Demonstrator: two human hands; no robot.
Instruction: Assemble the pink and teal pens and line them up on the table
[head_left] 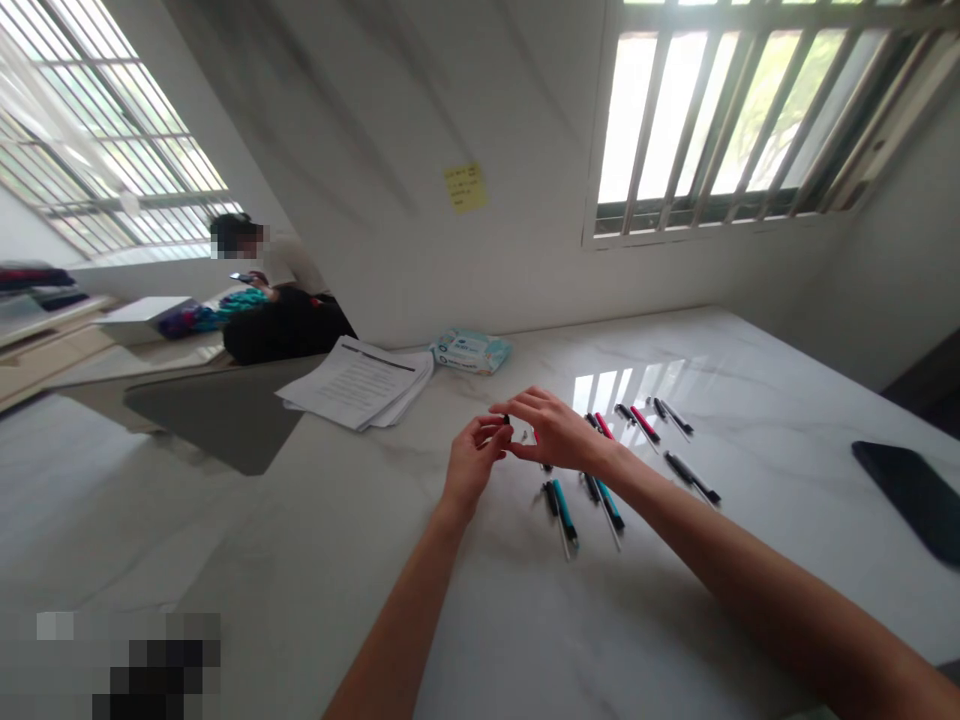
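Between the fingertips of both hands is a small black piece [507, 430]. My left hand [475, 457] pinches it from the left, fingers curled. My right hand [553, 428] reaches over from the right, its thumb and fingertips at the same piece. Under and beside my right hand lie disassembled pens in groups: teal and black parts [562, 510] with a thin white refill, another teal set [609, 503], a red barrel [604, 426] partly hidden by the hand, a red and black set [644, 424], a grey and black set [691, 477] and a smaller dark set [673, 414].
White marbled table [495, 620]. Printed papers [356, 385] and a wipes packet [472, 352] lie near the wall. A dark phone-like slab [909, 500] is at the right. A yellow note [465, 188] is on the wall. Another person [289, 275] sits at the back left holding a phone.
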